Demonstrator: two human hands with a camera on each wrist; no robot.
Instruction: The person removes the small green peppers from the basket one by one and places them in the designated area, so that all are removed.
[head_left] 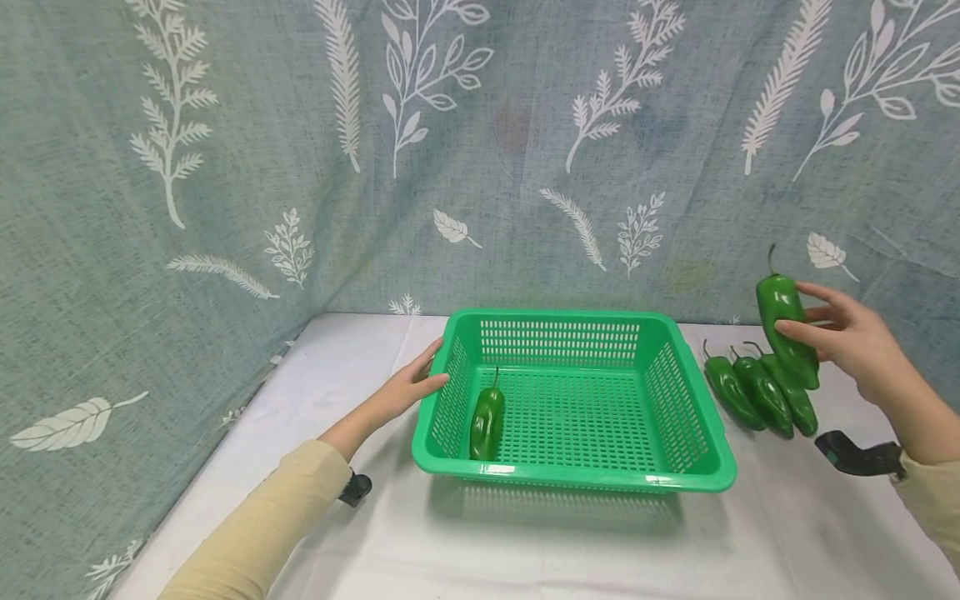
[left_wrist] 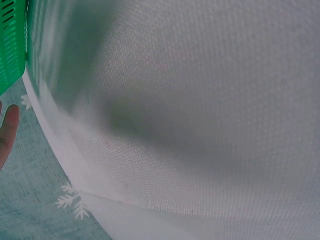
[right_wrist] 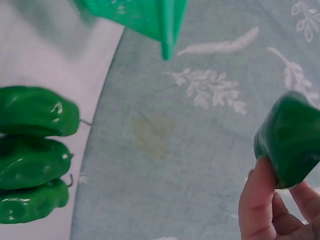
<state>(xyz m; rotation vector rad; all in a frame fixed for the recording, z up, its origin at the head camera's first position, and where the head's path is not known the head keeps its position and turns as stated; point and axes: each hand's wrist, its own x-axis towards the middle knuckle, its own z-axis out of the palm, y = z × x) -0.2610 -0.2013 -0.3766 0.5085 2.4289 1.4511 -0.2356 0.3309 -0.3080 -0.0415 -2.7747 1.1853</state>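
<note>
My right hand (head_left: 851, 337) pinches a green pepper (head_left: 780, 312) between thumb and fingers, its stem pointing up, in the air above three other green peppers (head_left: 759, 396). In the right wrist view the held pepper (right_wrist: 290, 140) is seen end-on, with the three peppers (right_wrist: 32, 160) side by side on the table. At the left side of a green plastic basket (head_left: 573, 477), my left hand (head_left: 405, 387) touches the rim with its fingers extended. One green pepper (head_left: 487, 423) lies inside the basket along its left wall. Only a fingertip (left_wrist: 10, 125) of the left hand shows in the left wrist view.
A white cloth (head_left: 570, 554) covers the table. Behind it and to the left hangs a grey-green curtain (head_left: 480, 158) with white leaf prints. Black wrist devices (head_left: 858, 457) stick out from both wrists.
</note>
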